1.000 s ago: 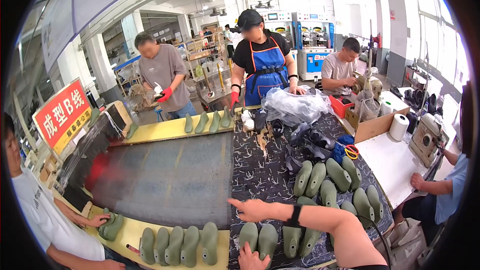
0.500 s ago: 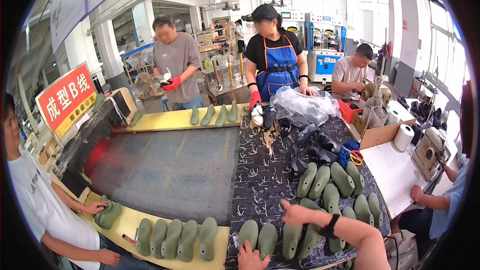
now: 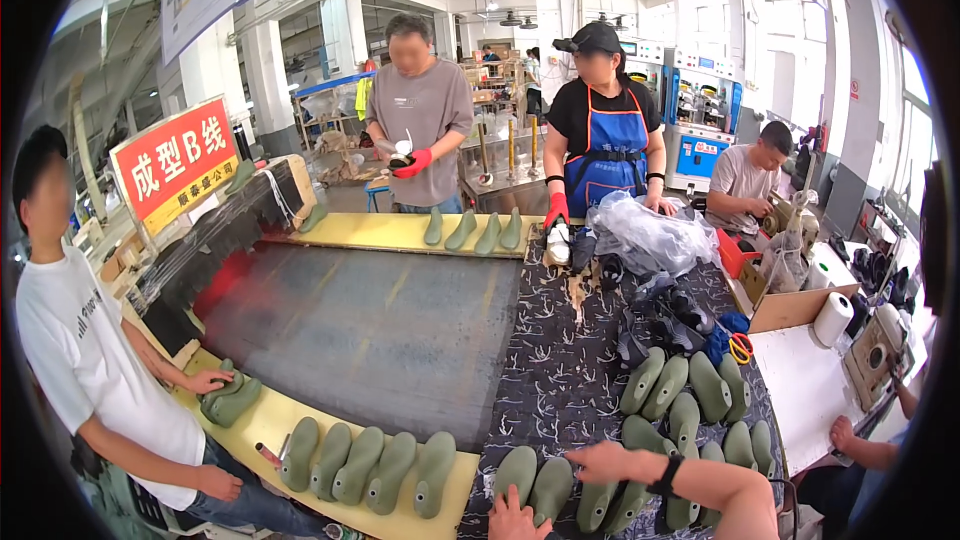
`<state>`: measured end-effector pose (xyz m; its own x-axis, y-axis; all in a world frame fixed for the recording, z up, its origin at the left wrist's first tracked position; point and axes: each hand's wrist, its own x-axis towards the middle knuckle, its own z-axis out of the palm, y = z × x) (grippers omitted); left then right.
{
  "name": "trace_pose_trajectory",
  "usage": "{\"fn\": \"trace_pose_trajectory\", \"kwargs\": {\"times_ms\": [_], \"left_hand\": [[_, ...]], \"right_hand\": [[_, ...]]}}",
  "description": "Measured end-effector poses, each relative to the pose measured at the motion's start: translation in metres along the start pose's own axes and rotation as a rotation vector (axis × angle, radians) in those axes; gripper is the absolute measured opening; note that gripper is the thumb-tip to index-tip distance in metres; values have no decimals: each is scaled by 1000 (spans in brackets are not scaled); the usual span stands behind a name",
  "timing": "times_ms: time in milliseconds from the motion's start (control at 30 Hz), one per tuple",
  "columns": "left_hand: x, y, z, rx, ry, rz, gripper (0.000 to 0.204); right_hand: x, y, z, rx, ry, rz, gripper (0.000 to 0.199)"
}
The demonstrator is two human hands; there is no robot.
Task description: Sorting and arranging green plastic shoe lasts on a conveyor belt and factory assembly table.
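Note:
My left hand (image 3: 518,520) is at the lower edge with its fingers closed about the near ends of two green shoe lasts, a left one (image 3: 515,470) and a right one (image 3: 552,490). Both lasts lie side by side on the dark patterned table cover (image 3: 540,370). Above more lasts, my right hand (image 3: 605,462) reaches leftward with a finger stretched out, holding nothing. A black band (image 3: 665,475) circles that wrist. Under and beyond my right forearm lie several green lasts (image 3: 683,422), in pairs.
On the yellow ledge (image 3: 455,490) to the left stands a row of lasts (image 3: 435,475). A co-worker's hand (image 3: 208,381) rests on more lasts there. Dark shoe uppers (image 3: 690,310), orange-handled scissors (image 3: 740,347) and clear plastic bags (image 3: 650,230) lie farther off. Other people stand across the table.
The view has swung left, so things sit farther right. My right hand has moved down and left, closer to the two lasts. My left hand stays on them.

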<state>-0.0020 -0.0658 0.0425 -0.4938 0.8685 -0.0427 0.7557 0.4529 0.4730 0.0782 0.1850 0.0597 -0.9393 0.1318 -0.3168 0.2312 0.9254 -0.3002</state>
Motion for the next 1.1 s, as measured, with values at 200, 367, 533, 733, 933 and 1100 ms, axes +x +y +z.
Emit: {"fn": "trace_pose_trajectory", "kwargs": {"times_ms": [200, 367, 533, 733, 933, 1100], "left_hand": [[5, -2, -3, 1, 19, 6, 57], [5, -1, 0, -20, 25, 50, 57], [-2, -4, 10, -1, 46, 70, 55], [0, -10, 16, 23, 73, 112, 54], [4, -8, 6, 5, -37, 77, 55], [11, 1, 4, 37, -46, 81, 52]], "right_hand": [[-77, 6, 71, 22, 180, -72, 44], [-81, -26, 56, 287, 433, 124, 33], [-96, -47, 38, 423, 458, 172, 32], [-98, -51, 37, 398, 442, 203, 30], [-88, -39, 51, 344, 481, 184, 30], [-89, -23, 68, 194, 594, 128, 30]]}}
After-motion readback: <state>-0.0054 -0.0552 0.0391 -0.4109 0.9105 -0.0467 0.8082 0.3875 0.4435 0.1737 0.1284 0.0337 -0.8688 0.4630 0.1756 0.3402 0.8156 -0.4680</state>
